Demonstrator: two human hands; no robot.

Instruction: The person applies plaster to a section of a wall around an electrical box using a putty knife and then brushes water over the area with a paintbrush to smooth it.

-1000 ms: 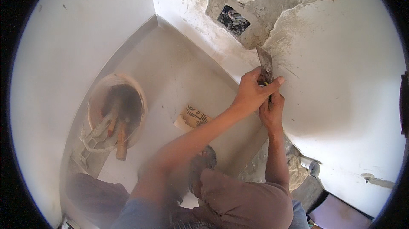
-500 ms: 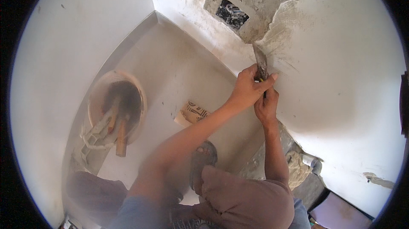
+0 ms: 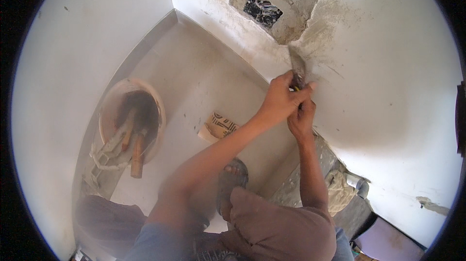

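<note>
Both of my hands are closed on one putty knife [image 3: 297, 61], just in front of the white wall [image 3: 374, 81]. My left hand [image 3: 280, 98] grips near the base of the grey, smeared blade, its thumb stretched across to the right. Below it, my right hand [image 3: 302, 121] is wrapped round the handle, most of which is hidden; a bit of yellow shows between the fingers. The blade points up and away, its tip at the lower edge of a patch of bare cement [image 3: 301, 3] where the white coat is broken off.
An opening with wires [image 3: 262, 10] sits in the bare patch. On the floor to the left stands a round bucket [image 3: 161, 115] with wooden-handled tools in it. A piece of printed cardboard [image 3: 219, 126] lies near my sandalled foot [image 3: 233, 176]. A grey pipe end [image 3: 361, 188] and crumpled cloth [image 3: 340, 192] are low right.
The putty knife's blade has turned slightly, showing more of its flat face. Both hands keep their hold and have barely moved. The whole view has shifted a little.
</note>
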